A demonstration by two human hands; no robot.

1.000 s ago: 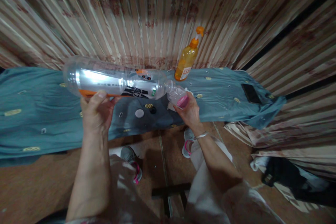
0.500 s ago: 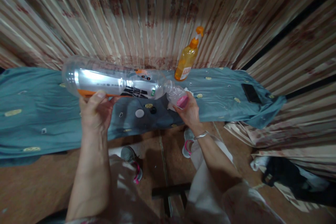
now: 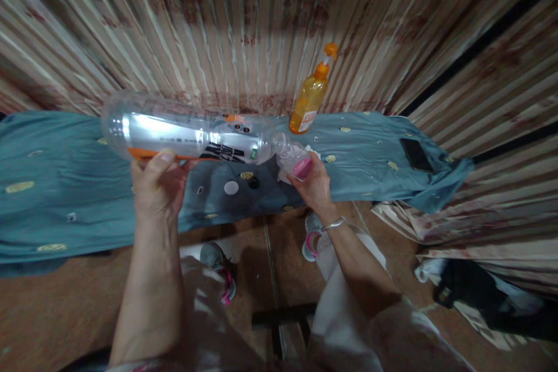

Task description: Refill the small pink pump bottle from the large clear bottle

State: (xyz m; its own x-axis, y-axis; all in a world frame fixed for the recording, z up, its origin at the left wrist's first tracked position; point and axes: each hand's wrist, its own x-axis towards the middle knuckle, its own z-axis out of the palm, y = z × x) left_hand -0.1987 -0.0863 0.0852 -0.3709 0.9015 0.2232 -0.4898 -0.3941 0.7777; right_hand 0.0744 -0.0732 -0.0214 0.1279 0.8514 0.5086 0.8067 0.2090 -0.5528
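Note:
My left hand (image 3: 157, 186) grips a large clear plastic bottle (image 3: 187, 135) with a silver, black and orange label, held on its side. Its open neck points right and meets the mouth of a small clear bottle with a pink band (image 3: 295, 161), which my right hand (image 3: 314, 187) holds. Both bottles hang just above a long surface covered in a teal cloth (image 3: 65, 186). A white cap (image 3: 231, 188) and a black cap (image 3: 254, 183) lie on the cloth below the big bottle.
An orange pump bottle (image 3: 310, 96) stands at the back against a striped curtain. A black phone (image 3: 416, 154) lies on the cloth at the right. Crumpled white tissue (image 3: 312, 153) sits behind the small bottle. My shoes (image 3: 218, 270) show below, and a dark bag (image 3: 479, 296) lies on the floor at the right.
The big bottle has drifted very slightly left. Both hands keep their grip and hardly move.

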